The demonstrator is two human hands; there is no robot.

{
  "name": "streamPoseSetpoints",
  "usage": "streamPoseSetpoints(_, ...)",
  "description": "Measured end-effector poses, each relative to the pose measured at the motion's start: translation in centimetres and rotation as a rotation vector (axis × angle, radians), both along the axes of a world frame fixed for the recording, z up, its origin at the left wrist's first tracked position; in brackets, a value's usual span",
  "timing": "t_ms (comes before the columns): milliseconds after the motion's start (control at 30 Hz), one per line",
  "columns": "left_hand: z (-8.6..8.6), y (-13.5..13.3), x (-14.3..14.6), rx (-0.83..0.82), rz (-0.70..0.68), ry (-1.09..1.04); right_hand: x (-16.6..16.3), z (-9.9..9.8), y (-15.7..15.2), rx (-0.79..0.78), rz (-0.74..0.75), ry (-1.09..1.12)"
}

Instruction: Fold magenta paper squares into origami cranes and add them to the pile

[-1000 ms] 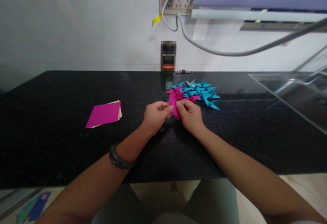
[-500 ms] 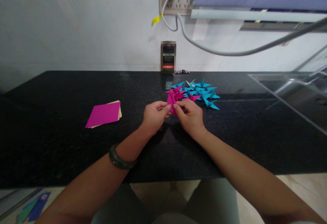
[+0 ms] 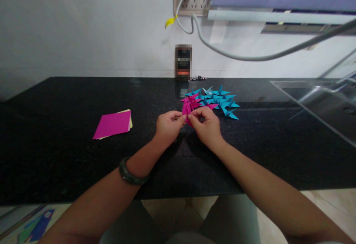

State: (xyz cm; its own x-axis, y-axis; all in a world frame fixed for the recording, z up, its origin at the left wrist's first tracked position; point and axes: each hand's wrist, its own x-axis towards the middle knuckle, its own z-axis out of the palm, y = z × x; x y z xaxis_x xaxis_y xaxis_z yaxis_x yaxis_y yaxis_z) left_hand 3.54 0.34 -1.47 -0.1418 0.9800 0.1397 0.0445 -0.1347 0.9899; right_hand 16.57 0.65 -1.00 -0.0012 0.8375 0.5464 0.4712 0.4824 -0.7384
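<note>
A folded piece of pink origami paper (image 3: 187, 109) is pinched between both hands above the counter. My left hand (image 3: 169, 125) grips its left side with thumb and fingers closed. From the right, my right hand (image 3: 206, 125) closes thumb and fingertips on the same paper. The fingertips partly cover its lower end. Just behind it lie pink paper cranes (image 3: 194, 100) and several blue paper cranes (image 3: 222, 101), grouped close together. To the left sits a stack of square paper (image 3: 113, 124), pink on top with yellow edges showing beneath.
A black counter (image 3: 69, 162) runs up to a pale wall. Against that wall leans a pixelated phone-like object (image 3: 183, 62), with a beaded strand (image 3: 198, 78) beside it. A socket strip (image 3: 194, 1) holds a plug and grey cable (image 3: 236, 55). At right is a metal sink (image 3: 322, 103).
The fingers have shifted very slightly on the pink paper, and its upper part looks a little more spread. Everything else stays where it was.
</note>
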Motion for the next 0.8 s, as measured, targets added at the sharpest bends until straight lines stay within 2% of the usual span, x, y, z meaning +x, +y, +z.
streamPoseSetpoints(133,0.19,-0.1,0.11,-0.007,0.002,0.006,-0.03,0.0,0.0,-0.005,0.007,-0.041)
streamPoseSetpoints(333,0.71,-0.43,0.4,-0.029,-0.102,-0.07,0.24,0.12,0.04,0.117,-0.065,-0.147)
streamPoseSetpoints(533,0.59,-0.33,0.39,-0.055,-0.075,-0.115,0.16,0.41,-0.28,0.194,-0.022,-0.251)
streamPoseSetpoints(800,0.47,-0.11,0.14,-0.05,-0.073,-0.051,0.28,0.73,-0.34,0.155,0.029,-0.33)
